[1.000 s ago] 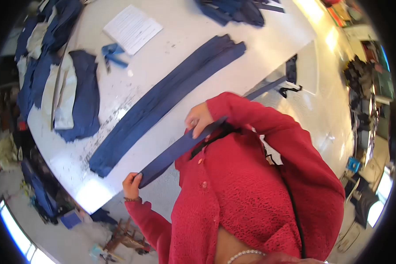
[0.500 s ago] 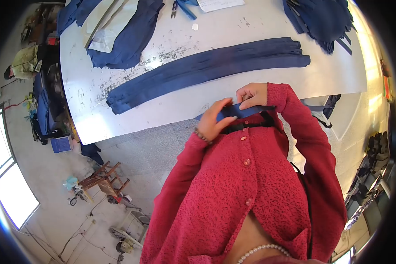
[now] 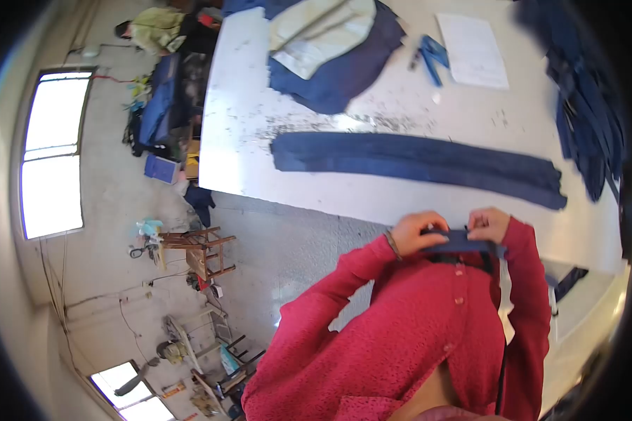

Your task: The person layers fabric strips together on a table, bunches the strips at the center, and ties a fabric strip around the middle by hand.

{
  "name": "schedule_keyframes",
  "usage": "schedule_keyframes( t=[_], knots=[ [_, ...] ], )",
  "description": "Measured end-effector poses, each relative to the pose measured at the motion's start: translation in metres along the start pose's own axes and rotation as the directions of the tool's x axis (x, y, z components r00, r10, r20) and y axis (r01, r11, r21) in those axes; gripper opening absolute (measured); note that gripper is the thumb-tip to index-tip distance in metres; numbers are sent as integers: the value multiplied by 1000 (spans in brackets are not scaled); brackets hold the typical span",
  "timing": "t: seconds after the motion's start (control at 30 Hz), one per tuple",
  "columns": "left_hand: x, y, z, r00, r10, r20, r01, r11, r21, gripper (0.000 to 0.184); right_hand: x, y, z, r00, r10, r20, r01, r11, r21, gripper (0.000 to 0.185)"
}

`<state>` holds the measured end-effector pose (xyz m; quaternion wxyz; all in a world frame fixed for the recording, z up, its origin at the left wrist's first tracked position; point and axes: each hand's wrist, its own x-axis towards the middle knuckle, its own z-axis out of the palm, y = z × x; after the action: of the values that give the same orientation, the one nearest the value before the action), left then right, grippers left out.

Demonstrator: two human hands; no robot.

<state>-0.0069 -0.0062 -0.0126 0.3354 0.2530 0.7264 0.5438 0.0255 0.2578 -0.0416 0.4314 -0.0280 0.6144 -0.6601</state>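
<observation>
Your left hand (image 3: 420, 233) and right hand (image 3: 489, 226) are close together at your waist, elbows bent, fingers narrowed. The white table's (image 3: 235, 151) near edge is just by them; gray floor (image 3: 295, 245) opens beside your left forearm. You pinch a navy fabric strip (image 3: 458, 243) between both hands, with the long navy fabric stack (image 3: 414, 160) lying beyond them.

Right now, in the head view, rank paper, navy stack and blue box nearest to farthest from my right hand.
1. Navy stack, just beyond the right hand.
2. Paper, farther back on the table.
3. Blue box, far left, off the table.
</observation>
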Motion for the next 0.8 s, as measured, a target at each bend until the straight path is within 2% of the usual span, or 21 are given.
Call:
schedule_keyframes(
  t=[0.03,0.1,0.17,0.23,0.27,0.3,0.33,0.37,0.43,0.5,0.57,0.7,0.8],
  knots=[
    [2,-3,3,996,85,-2,-84,994,68,20,2,1,0,1000,2,0,-2,999,40,12],
    [4,-2,8,991,136,-7,-135,986,94,19,3,-2,-3,996,69,51,-74,993,93,11],
    [4,-6,11,992,126,-14,-124,988,94,18,3,-7,-3,996,70,60,-75,994,84,11],
    [5,-14,20,974,212,-81,-202,972,118,16,1,-10,0,998,46,46,-52,989,136,9],
    [8,-15,21,938,334,-90,-304,921,246,15,2,-8,1,998,40,43,-46,989,143,8],
    [10,-11,19,918,391,-74,-337,862,379,13,2,-8,1,998,43,45,-49,989,139,8],
    [11,-13,23,916,398,-39,-355,854,381,13,2,-7,-1,996,73,49,-77,993,91,8],
    [11,-17,24,915,403,-5,-369,843,392,13,3,-6,-4,994,96,55,-98,994,42,8],
    [12,-19,28,957,290,30,-285,907,311,15,4,-5,-3,996,70,46,-73,994,79,8],
    [14,-16,29,971,233,53,-239,929,282,15,4,-10,-4,995,91,51,-90,996,-6,8],
    [15,-19,33,985,159,62,-170,946,275,19,5,-7,-5,994,102,48,-105,993,53,8],
    [18,-17,35,990,109,87,-131,942,309,22,4,-12,-1,994,105,41,-106,994,30,9],
    [20,-21,38,985,164,53,-172,934,315,23,3,-8,-1,996,86,11,-85,996,-8,9]
  ],
)
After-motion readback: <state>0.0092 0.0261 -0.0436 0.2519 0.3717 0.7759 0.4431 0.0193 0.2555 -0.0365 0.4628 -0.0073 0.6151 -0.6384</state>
